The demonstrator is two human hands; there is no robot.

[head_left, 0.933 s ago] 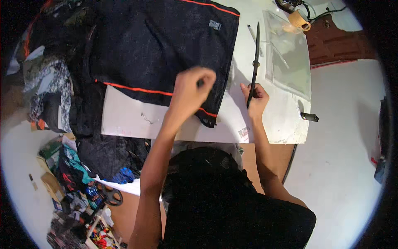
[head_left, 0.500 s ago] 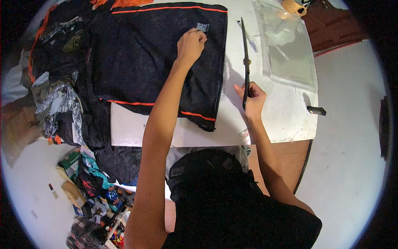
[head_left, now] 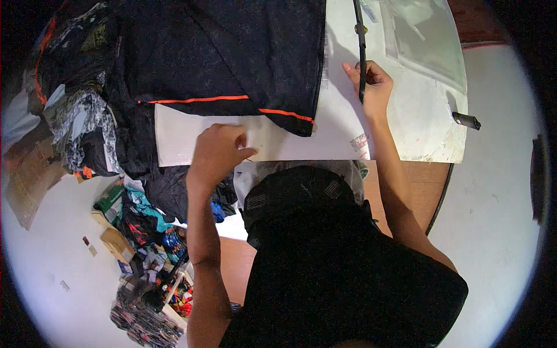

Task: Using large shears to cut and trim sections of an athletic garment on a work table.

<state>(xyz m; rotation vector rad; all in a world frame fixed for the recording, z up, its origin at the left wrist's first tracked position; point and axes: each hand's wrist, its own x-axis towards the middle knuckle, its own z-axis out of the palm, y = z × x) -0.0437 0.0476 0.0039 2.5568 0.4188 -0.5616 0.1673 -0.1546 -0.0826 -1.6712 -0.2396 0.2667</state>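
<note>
Cloth (head_left: 226, 61), black with orange trim, is lying spread over the white table's (head_left: 429, 139) left part; from my remote feed, I'm seeing no cutting under way and can't tell how much work is left. My right hand (head_left: 376, 87) is gripping black scissors (head_left: 361, 46) over the table's right half; my left (head_left: 217, 152) is hovering at its near edge, loosely curled, thumb apart, seemingly empty.

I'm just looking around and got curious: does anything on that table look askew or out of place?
Yes, slightly. The black cloth's orange trim breaks into two offset pieces along the near edge, and its near right corner juts out, so that edge looks crooked. A small black object also pokes past the table's right edge.
</note>
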